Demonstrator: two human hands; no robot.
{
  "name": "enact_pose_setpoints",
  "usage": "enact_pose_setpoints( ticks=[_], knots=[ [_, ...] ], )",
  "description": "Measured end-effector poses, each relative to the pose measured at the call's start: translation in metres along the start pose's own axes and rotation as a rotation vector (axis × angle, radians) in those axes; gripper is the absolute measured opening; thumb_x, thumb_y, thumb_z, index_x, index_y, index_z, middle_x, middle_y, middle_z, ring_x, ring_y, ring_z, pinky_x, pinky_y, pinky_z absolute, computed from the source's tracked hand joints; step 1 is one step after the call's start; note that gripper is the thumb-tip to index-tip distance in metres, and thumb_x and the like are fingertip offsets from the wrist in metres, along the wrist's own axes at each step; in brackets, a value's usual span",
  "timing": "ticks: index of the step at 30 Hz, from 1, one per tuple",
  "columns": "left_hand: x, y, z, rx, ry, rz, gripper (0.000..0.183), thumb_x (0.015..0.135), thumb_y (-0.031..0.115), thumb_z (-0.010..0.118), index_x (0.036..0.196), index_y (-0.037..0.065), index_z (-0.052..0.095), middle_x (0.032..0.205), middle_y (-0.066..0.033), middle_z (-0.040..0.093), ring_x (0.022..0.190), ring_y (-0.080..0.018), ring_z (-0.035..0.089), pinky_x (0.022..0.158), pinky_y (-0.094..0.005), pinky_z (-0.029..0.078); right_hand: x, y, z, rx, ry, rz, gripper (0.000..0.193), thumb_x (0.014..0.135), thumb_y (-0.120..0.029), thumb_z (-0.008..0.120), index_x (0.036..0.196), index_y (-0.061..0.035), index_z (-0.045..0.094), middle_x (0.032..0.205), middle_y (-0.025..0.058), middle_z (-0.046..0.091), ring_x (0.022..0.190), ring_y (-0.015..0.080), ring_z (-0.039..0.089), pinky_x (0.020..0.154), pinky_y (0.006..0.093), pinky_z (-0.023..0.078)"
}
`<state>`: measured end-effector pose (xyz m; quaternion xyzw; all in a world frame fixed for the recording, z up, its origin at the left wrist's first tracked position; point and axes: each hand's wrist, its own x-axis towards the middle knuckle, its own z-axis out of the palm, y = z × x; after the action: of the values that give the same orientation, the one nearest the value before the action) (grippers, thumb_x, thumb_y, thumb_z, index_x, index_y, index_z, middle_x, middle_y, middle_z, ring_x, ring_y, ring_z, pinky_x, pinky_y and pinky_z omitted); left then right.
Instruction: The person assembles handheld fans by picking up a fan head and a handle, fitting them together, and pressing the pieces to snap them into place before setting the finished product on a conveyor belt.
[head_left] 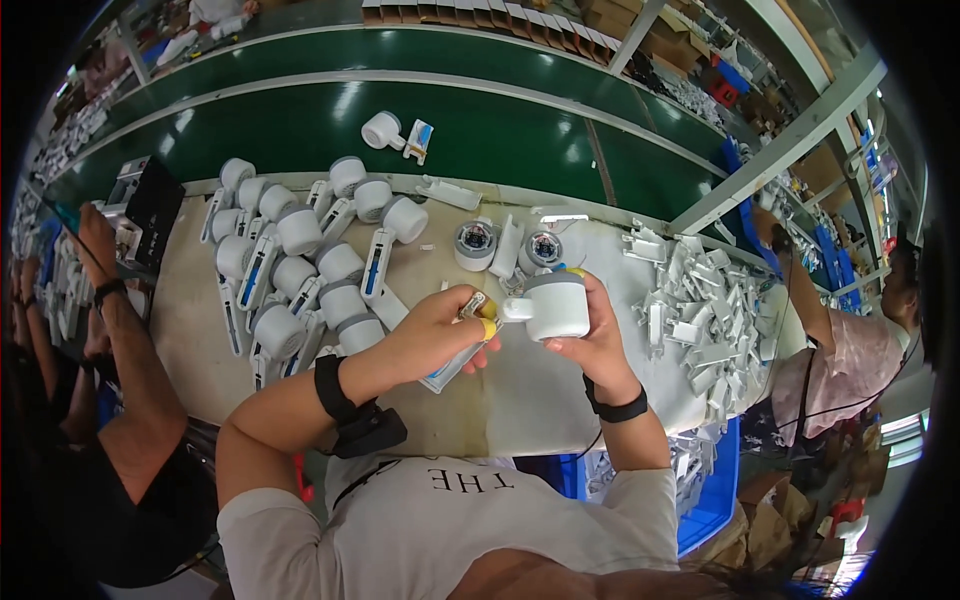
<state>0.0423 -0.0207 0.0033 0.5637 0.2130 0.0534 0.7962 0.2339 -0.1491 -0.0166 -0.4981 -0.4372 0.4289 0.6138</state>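
Note:
My right hand [598, 335] is wrapped round a white cup-shaped housing [558, 308] with a grey rim and a short stub pointing left. Close to that stub is my left hand [440, 335], its fingers closed on a white handle piece with a blue face [448, 372], partly hidden by the hand. Yellow covers show on some of my fingertips. Just beyond my hands, two round housings with their inner parts exposed, one left [475, 243] and one right [541, 250], lie on the table beside a white handle shell [507, 247].
Several assembled white units [298, 230] crowd the table's left side. A heap of white plastic shells [705, 310] lies on the right, above a blue bin [712, 505] of similar parts. One unit [382, 130] rests on the green conveyor [480, 110]. Co-workers sit on both sides.

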Motion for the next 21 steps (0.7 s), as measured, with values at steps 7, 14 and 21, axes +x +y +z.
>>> enact_pose_setpoints(
  ticks=[7, 14, 21],
  knots=[
    [0.002, -0.005, 0.001, 0.07, 0.025, 0.08, 0.018, 0.082, 0.007, 0.05, 0.097, -0.001, 0.047, 0.081, -0.0093, 0.059, 0.062, -0.0124, 0.056, 0.055, -0.0255, 0.047, -0.001, 0.005, -0.007, -0.161, -0.084, -0.197, 0.079, 0.063, -0.005, 0.077, 0.127, -0.0093, 0.032, 0.121, 0.0092, 0.045, 0.109, 0.0221, 0.05, 0.087, 0.0349, 0.045],
    [0.008, -0.016, -0.004, 0.517, 0.153, 0.3, 0.021, 0.073, 0.009, 0.056, 0.092, -0.001, 0.051, 0.072, -0.0065, 0.058, 0.059, -0.0116, 0.055, 0.052, -0.0262, 0.043, 0.0, -0.03, 0.001, -0.534, -0.173, -0.263, 0.079, 0.064, -0.008, 0.077, 0.13, -0.0067, 0.033, 0.119, 0.0121, 0.047, 0.106, 0.0228, 0.052, 0.089, 0.0351, 0.044],
    [0.008, -0.014, 0.0, 0.797, 0.207, 0.276, 0.032, 0.069, 0.014, 0.062, 0.094, -0.002, 0.051, 0.069, -0.0159, 0.057, 0.059, -0.0216, 0.057, 0.055, -0.0306, 0.043, 0.021, -0.071, 0.011, -0.876, -0.277, 0.018, 0.072, 0.067, -0.016, 0.076, 0.129, -0.0026, 0.041, 0.106, 0.0126, 0.055, 0.091, 0.0193, 0.055, 0.079, 0.0298, 0.046]
  ],
)
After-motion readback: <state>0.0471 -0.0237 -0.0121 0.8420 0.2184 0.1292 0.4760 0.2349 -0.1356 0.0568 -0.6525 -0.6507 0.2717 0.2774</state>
